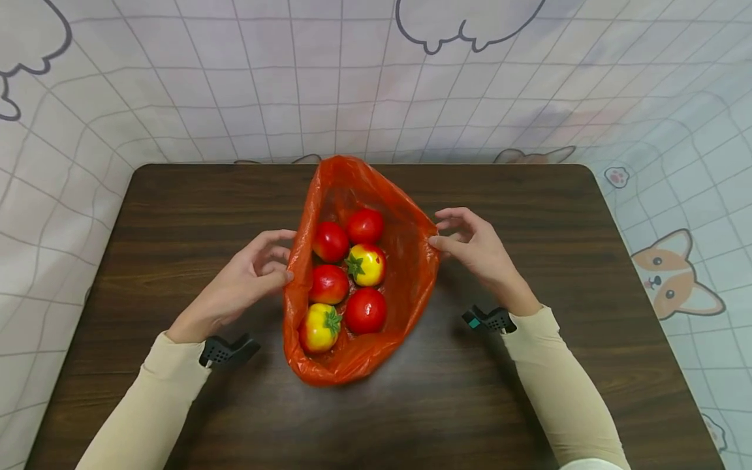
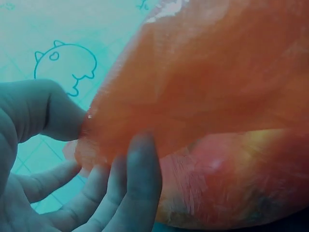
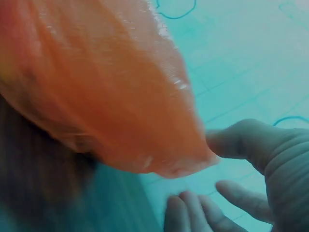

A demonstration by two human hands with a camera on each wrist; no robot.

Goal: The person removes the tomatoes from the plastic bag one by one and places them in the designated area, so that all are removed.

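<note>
An orange-red plastic bag [image 1: 411, 274] stands wide open at the middle of the table. Inside lie several shiny red round fruits [image 1: 365, 311] and two yellow-and-red ones with green leafy tops, one in the middle [image 1: 370, 266] and one near the front [image 1: 318, 329]. At the bag's left rim, my left hand [image 1: 247, 277] pinches the plastic between thumb and fingers. On the other side my right hand [image 1: 472, 245] holds the rim's pulled-out corner at the thumb tip; in the right wrist view, its other fingers [image 3: 181, 212] sit apart from the plastic.
The dark wood-grain table [image 1: 587, 365] has rounded back corners. A white gridded cloth [image 1: 376, 85] with cartoon animals hangs behind and around it. Each wrist wears a small black camera mount, the left one [image 1: 226, 351] and the right one [image 1: 490, 318].
</note>
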